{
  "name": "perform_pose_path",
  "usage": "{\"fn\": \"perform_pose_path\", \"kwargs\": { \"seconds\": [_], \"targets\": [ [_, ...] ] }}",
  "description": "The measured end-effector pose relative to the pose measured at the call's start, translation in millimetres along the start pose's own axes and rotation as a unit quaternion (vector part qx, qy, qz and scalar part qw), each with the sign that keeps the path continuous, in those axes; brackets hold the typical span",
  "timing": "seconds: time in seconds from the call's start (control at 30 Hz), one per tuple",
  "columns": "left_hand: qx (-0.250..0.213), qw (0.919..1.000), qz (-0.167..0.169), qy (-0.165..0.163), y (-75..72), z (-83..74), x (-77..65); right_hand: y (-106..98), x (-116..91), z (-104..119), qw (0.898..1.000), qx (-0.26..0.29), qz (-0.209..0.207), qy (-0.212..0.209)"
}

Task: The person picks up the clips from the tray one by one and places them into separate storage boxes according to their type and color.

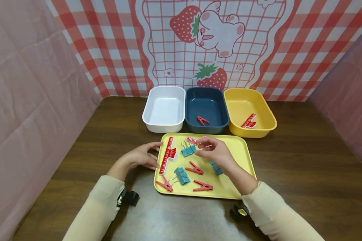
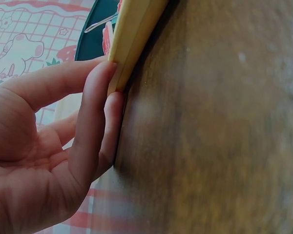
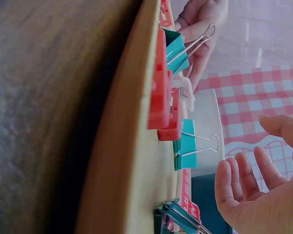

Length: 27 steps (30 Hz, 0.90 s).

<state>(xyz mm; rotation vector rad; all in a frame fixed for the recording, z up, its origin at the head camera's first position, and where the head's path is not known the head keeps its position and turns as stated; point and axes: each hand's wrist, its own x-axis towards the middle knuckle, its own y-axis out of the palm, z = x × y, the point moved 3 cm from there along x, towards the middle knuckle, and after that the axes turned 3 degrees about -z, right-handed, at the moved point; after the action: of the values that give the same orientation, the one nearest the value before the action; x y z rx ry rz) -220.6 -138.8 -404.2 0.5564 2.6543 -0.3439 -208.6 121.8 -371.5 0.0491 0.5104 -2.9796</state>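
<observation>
My left hand (image 1: 141,155) rests its fingertips against the left rim of a yellow tray (image 1: 242,154), thumb and fingers spread apart. My right hand (image 1: 215,152) hovers over the tray with parted fingers and holds nothing in the right wrist view. Partly hidden beneath it lies a red-and-white bag clip (image 1: 193,140). Beside that is a teal binder clip (image 1: 188,151); another binder clip (image 1: 216,168) is half covered by the right hand. A long red bag clip (image 1: 167,155) lies along the tray's left side.
Red clothespins (image 1: 203,186) and another teal binder clip (image 1: 182,176) lie at the tray's front. Behind the tray stand a white bin (image 1: 164,127), a dark blue bin (image 1: 206,128) with one red clothespin, and a yellow bin (image 1: 250,133) with a red bag clip.
</observation>
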Motion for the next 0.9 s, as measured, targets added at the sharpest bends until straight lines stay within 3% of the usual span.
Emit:
{"fn": "perform_pose_path", "kwargs": {
  "seconds": [0.23,0.9],
  "targets": [
    [0.002,1.0000,0.000,0.001,0.1,-0.4,-0.9,5,-3,-6,0.999,-0.017,0.050,0.005],
    [-0.001,1.0000,0.001,0.000,-0.1,-0.7,-0.8,17,-9,-18,0.987,-0.079,0.139,0.008]
  ]
}}
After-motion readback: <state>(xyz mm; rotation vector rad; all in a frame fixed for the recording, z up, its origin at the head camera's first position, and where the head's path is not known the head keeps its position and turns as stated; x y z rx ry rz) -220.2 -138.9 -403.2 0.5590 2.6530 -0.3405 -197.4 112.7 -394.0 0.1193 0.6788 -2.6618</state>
